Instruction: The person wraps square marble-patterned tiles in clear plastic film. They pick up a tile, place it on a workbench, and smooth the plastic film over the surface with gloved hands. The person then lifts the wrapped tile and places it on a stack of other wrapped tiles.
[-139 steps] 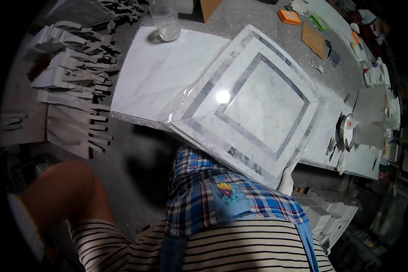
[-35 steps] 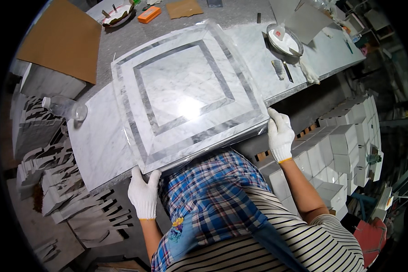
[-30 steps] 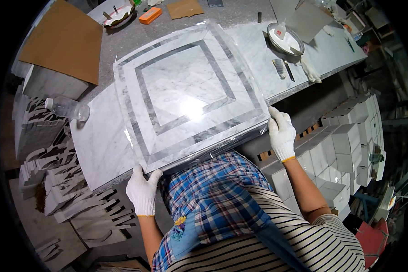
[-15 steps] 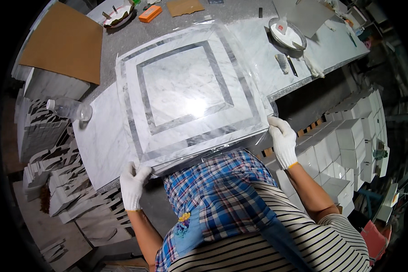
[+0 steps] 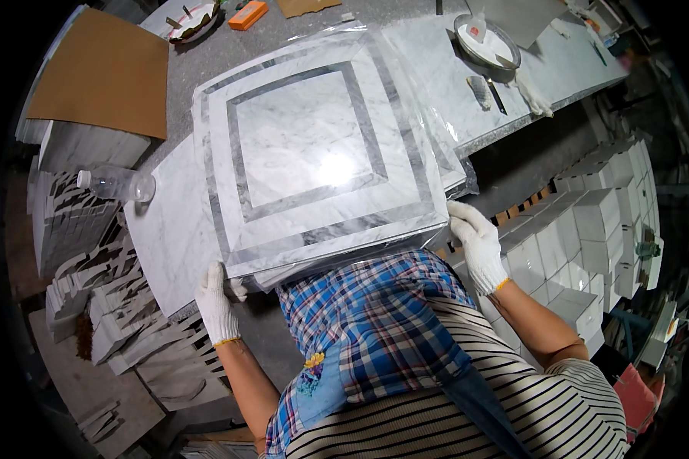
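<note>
A square marble tile (image 5: 302, 134), white with two grey inlaid bands, lies flat and topmost at my front. Clear plastic film (image 5: 435, 126) sticks out along its edges. Part of another slab (image 5: 452, 174) shows under its right side. My left hand (image 5: 218, 310), in a white knit glove, grips the near left corner, with the thumb at the side and some fingers under the edge. My right hand (image 5: 476, 245), gloved alike, is closed at the near right corner, its fingertips partly hidden by the edge. The near edge meets my plaid apron (image 5: 375, 298).
On the left stand a clear plastic bottle (image 5: 119, 185) and a brown cardboard sheet (image 5: 103, 73) over stacked slabs. At the right back are a bowl of white paste (image 5: 486, 47), a dark-bladed knife (image 5: 497, 96) and a loose glove (image 5: 534, 96). White blocks (image 5: 563, 264) are stacked at right.
The topmost tile has shifted a little left and turned slightly, baring more of the slab below at right. Both hands moved with its corners; the left thumb now lies along the side.
</note>
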